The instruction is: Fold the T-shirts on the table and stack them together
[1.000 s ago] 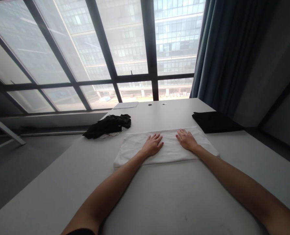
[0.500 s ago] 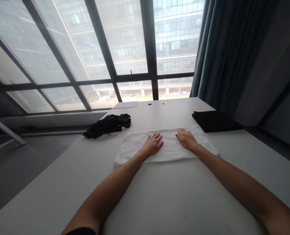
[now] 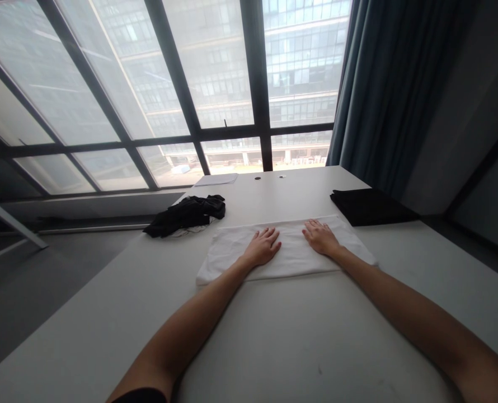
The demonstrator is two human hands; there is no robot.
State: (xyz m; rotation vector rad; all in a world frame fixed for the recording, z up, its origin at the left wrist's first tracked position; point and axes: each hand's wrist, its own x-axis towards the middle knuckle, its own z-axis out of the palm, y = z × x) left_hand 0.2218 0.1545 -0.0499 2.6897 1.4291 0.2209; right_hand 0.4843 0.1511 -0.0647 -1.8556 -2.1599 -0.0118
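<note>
A folded white cloth (image 3: 291, 254), probably a garment, lies flat on the white table (image 3: 274, 336) in front of me. My left hand (image 3: 262, 247) rests palm down on its middle, fingers spread. Flat on the same cloth, right of centre, is my right hand (image 3: 319, 236), its fingers stretched out and pointing up and left. Neither hand grips anything. A strip of bare cloth separates the two hands, and faint creases run across it. My forearms cross its near edge.
Black crumpled clothing (image 3: 186, 215) lies at the table's left edge. A folded black cloth (image 3: 372, 207) lies at the right. Far back are a flat white sheet (image 3: 216, 179) and a small dark round spot (image 3: 257, 178). Windows and a blue curtain (image 3: 370, 89) stand beyond.
</note>
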